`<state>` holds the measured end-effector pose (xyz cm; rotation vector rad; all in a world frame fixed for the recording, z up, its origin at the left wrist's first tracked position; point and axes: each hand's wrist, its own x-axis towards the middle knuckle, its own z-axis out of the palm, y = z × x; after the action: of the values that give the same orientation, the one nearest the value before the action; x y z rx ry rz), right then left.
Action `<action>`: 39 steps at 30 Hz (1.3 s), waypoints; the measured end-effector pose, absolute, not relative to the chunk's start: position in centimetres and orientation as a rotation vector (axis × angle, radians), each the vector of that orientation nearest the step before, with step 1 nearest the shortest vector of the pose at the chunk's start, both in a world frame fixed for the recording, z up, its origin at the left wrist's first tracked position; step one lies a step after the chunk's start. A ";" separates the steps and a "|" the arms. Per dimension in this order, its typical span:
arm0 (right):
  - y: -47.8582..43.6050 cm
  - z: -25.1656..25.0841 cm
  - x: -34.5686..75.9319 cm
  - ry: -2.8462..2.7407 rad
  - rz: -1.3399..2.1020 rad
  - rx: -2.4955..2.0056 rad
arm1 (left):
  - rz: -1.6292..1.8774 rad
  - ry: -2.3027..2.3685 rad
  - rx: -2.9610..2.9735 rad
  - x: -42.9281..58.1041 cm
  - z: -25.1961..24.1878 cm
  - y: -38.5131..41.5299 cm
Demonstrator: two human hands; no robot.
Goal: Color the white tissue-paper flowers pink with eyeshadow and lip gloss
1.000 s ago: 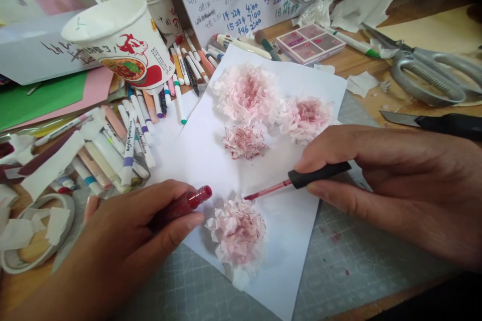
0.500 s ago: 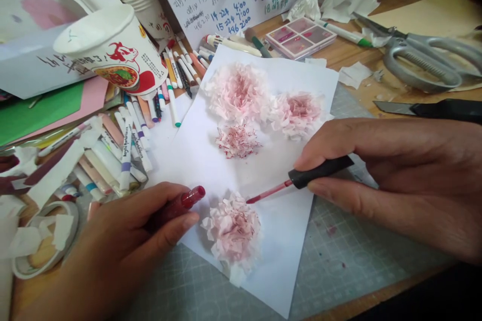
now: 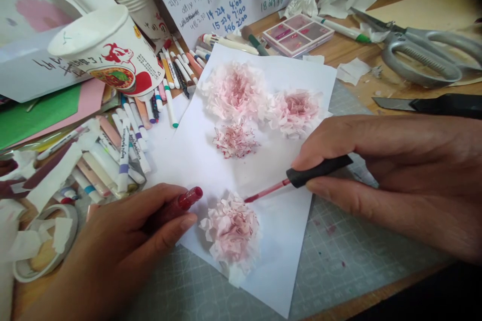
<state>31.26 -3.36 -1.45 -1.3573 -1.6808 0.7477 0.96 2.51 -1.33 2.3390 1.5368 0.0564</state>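
Note:
My left hand (image 3: 139, 230) is closed around a small red lip gloss tube (image 3: 188, 199), its uncapped neck pointing up and right. Between thumb and fingers, my right hand (image 3: 361, 170) pinches the black cap of the lip gloss applicator (image 3: 314, 170). The red tip reaches the upper right edge of the nearest pale pink paper flower (image 3: 233, 235), whose petal edges carry thin dark red marks. Farther up the white paper sheet (image 3: 271, 271) lie a large pink flower (image 3: 237, 90), a smaller one (image 3: 297, 110) and a little red-edged flower (image 3: 235, 139).
A grey cutting mat (image 3: 339, 246) lies under the sheet. Many markers (image 3: 124, 155) and a tape roll (image 3: 22, 261) crowd the left, by a paper cup (image 3: 109, 50). A palette (image 3: 297, 34), scissors (image 3: 422, 55) and an exposed knife blade (image 3: 393, 104) are at the right.
The whole view has shifted slightly, so everything sits a little farther left. Both hands keep their grips, and the applicator tip stays at the near flower's edge.

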 end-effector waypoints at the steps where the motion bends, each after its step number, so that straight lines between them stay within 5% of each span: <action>1: -3.3 -1.5 31.3 -1.678 0.737 -1.371 | 0.060 1.535 2.337 1.0 -1.3 2.5; 39: -3.0 -1.4 30.5 -1.677 0.728 -1.466 | 0.199 1.246 2.606 0.2 -1.5 3.6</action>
<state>30.45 -2.97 -1.42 -1.4663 -1.6766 0.7278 0.20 3.59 -1.51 2.6062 1.2463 0.1994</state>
